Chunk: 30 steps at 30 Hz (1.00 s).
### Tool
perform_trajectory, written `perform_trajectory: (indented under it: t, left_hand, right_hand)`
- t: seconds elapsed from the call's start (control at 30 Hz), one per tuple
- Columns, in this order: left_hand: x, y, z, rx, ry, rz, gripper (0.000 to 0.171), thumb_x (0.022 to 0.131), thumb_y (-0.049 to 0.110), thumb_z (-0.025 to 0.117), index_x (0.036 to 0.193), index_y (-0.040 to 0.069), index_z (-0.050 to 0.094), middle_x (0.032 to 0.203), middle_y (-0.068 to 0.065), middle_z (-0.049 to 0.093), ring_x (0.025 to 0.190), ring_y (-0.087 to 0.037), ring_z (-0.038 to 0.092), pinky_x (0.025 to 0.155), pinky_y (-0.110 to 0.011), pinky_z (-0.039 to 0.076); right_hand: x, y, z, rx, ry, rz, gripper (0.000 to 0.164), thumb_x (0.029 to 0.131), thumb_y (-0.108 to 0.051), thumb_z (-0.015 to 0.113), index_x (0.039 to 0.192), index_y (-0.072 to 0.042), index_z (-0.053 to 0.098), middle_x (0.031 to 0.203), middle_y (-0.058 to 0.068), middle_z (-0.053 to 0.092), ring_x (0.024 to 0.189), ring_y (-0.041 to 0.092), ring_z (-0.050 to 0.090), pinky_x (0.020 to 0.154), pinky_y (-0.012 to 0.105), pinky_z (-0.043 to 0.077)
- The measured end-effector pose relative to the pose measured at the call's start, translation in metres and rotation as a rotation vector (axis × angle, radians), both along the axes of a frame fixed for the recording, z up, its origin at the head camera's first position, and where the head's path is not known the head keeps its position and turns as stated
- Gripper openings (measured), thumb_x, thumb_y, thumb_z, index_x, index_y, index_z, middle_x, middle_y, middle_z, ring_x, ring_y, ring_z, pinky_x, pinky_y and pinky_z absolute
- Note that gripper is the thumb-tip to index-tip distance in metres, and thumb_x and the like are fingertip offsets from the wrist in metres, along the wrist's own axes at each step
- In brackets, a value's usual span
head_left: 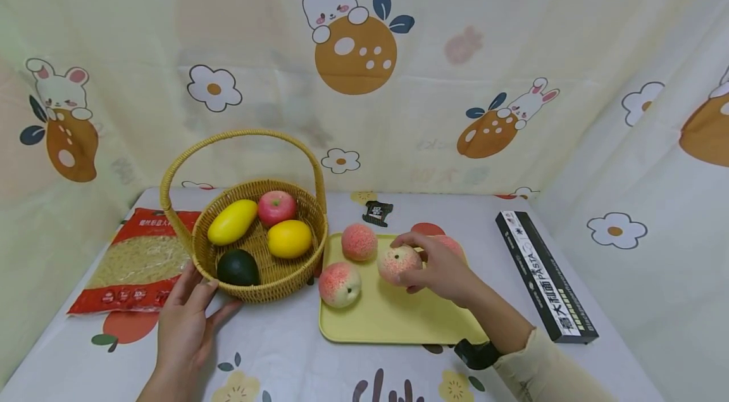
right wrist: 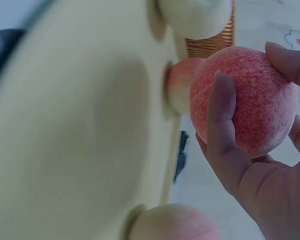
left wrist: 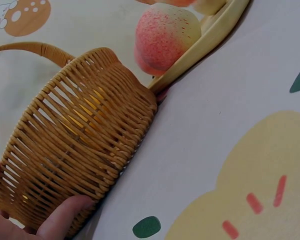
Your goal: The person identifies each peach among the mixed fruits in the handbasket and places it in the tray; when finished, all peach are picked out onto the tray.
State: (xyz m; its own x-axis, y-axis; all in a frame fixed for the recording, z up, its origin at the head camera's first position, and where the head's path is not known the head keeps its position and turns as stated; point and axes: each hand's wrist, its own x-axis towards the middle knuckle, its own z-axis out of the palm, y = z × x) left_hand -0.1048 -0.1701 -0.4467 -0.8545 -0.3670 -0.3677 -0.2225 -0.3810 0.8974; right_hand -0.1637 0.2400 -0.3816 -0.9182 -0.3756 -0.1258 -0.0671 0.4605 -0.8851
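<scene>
My right hand [head_left: 435, 269] grips a pink-and-cream peach [right wrist: 245, 102] over the yellow tray [head_left: 398, 326], with fingers and thumb curled round it. Two more peaches, one pink [head_left: 359, 242] and one paler [head_left: 340, 285], sit at the tray's left side. Another peach [head_left: 451, 244] is partly hidden behind the right hand. My left hand [head_left: 185, 326] touches the outer wall of a wicker basket [head_left: 279, 288] at its near left, the thumb [left wrist: 65, 215] lying along the weave. Inside the basket are a mango [head_left: 232, 222], an apple [head_left: 277, 208], a lemon [head_left: 290, 239] and a dark green avocado [head_left: 238, 268].
A red bag of pasta [head_left: 131, 263] lies at the left, partly behind the basket. On the right is a long black pasta box [head_left: 547, 275]. A small black packet [head_left: 378, 213] lies behind the tray. The basket's tall handle [head_left: 245, 134] arches upward.
</scene>
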Motion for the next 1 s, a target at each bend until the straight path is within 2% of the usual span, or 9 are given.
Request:
perform_trajectory:
  t: [0.17, 0.4, 0.63, 1.0]
  left_hand:
    - [0.0, 0.0, 0.0, 0.006, 0.004, -0.003, 0.065, 0.11, 0.022, 0.055, 0.163, 0.051, 0.029, 0.176, 0.007, 0.025, 0.152, -0.026, 0.041, 0.093, -0.05, 0.061]
    - [0.0, 0.0, 0.0, 0.011, 0.01, -0.002, 0.065, 0.11, 0.023, 0.055, 0.163, 0.051, 0.029, 0.176, 0.009, 0.024, 0.152, -0.026, 0.041, 0.092, -0.049, 0.062]
    - [0.001, 0.001, 0.001, 0.006, 0.002, 0.006, 0.065, 0.111, 0.023, 0.055, 0.163, 0.05, 0.029, 0.176, 0.008, 0.025, 0.153, -0.027, 0.04, 0.092, -0.048, 0.062]
    - [0.001, 0.0, 0.0, -0.007, 0.009, -0.007, 0.066, 0.111, 0.024, 0.055, 0.164, 0.05, 0.027, 0.176, 0.009, 0.023, 0.152, -0.026, 0.04, 0.091, -0.045, 0.064]
  right_hand:
    - [0.006, 0.007, -0.012, 0.018, -0.006, -0.03, 0.05, 0.087, -0.008, 0.082, 0.133, -0.01, 0.062, 0.132, 0.019, 0.06, 0.099, 0.027, 0.066, 0.071, 0.04, 0.067]
    - [0.014, 0.013, -0.02, 0.017, -0.025, -0.073, 0.052, 0.085, -0.006, 0.081, 0.133, -0.01, 0.062, 0.129, 0.02, 0.061, 0.1, 0.027, 0.067, 0.072, 0.04, 0.067]
    - [0.018, 0.02, -0.029, 0.016, -0.04, -0.09, 0.053, 0.085, -0.006, 0.082, 0.134, -0.009, 0.061, 0.126, 0.021, 0.061, 0.103, 0.028, 0.064, 0.072, 0.039, 0.067]
    - [0.024, 0.025, -0.04, -0.02, -0.063, -0.103, 0.056, 0.086, -0.007, 0.083, 0.137, -0.008, 0.059, 0.133, 0.023, 0.059, 0.108, 0.031, 0.063, 0.074, 0.04, 0.067]
